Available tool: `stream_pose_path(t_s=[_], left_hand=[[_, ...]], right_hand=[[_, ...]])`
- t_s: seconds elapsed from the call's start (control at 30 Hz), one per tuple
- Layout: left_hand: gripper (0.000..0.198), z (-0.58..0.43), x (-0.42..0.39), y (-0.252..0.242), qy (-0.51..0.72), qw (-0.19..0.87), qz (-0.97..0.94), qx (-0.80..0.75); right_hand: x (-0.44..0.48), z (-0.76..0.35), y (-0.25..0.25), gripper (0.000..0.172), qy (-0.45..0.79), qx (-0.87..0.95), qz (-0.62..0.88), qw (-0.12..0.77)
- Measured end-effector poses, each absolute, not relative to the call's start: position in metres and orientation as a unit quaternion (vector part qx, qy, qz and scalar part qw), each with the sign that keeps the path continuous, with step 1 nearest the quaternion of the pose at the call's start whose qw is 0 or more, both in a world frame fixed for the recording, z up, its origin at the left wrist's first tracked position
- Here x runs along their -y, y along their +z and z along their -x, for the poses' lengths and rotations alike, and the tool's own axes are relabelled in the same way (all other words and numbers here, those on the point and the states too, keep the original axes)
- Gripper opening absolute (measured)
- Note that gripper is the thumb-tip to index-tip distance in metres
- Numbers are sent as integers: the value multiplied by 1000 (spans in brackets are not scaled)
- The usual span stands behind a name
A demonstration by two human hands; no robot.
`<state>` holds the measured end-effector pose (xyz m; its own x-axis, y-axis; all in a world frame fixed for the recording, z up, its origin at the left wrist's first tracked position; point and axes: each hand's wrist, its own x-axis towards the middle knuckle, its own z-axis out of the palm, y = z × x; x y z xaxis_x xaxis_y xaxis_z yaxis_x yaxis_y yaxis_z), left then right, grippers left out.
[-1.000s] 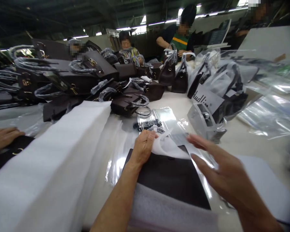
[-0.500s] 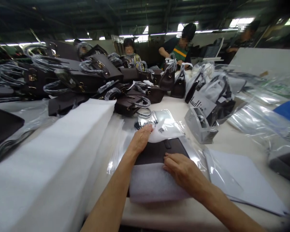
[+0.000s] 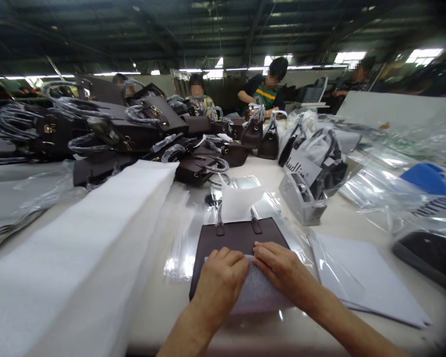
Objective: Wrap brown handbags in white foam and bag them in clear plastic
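A dark brown handbag [image 3: 238,238] lies flat on the white table [image 3: 267,173] right in front of me, its handle end pointing away. A white foam sheet [image 3: 258,292] covers its near part. My left hand [image 3: 219,280] and my right hand [image 3: 280,267] both press down on that sheet, fingertips almost touching. A folded white paper [image 3: 240,203] stands up between the bag's handle straps, over a clear plastic bag [image 3: 278,206].
A thick stack of white foam sheets [image 3: 78,258] runs along my left. Many brown handbags with wrapped handles [image 3: 134,129] pile at the back left. Bagged handbags [image 3: 319,153] and clear plastic bags [image 3: 405,198] fill the right. White sheets [image 3: 360,277] lie to my right. Several people work at the far end.
My left hand came back from the bag's far end to the foam sheet beside my right hand. The white paper at the handles now stands upright. The view tilted up slightly.
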<state>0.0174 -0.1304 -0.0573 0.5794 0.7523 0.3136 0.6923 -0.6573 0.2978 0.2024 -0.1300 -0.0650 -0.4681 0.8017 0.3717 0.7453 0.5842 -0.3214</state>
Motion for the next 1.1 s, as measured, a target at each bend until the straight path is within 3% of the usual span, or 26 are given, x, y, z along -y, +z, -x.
stream_pose_path(t_s=[0.1,0.2,0.23,0.3,0.37,0.43,0.57,0.73,0.9,1.1], left_hand=[[17,-17,125,-56,183,75,-880,-431],[13,-17,125,-57,194,71,-877,-434],[13,-17,126,-58,194,66,-878,-432],[17,-19,127,-59,179,56,-884,-427],[24,-21,125,-59,152,50,-888,-431],[32,-21,121,-58,133,49,-883,-447],[40,-16,108,-57,131,89,-884,-439],[46,-13,99,-54,138,168,-864,-455],[41,-17,93,-43,132,173,-868,-447],[42,-15,88,-48,146,158,-867,-450]], right_hand=[[115,-208,-36,16,10,831,472,295],[75,-198,14,58,-133,797,493,323],[58,-190,29,70,-167,799,501,286],[22,-170,48,78,-168,810,541,152],[-11,-151,52,68,-106,833,543,25],[-34,-139,45,50,-66,857,510,-25],[-56,-142,34,27,-85,899,430,-26],[-82,-168,41,33,-125,911,394,3],[-97,-181,39,35,-137,919,369,35],[-42,-172,59,12,-157,952,260,32]])
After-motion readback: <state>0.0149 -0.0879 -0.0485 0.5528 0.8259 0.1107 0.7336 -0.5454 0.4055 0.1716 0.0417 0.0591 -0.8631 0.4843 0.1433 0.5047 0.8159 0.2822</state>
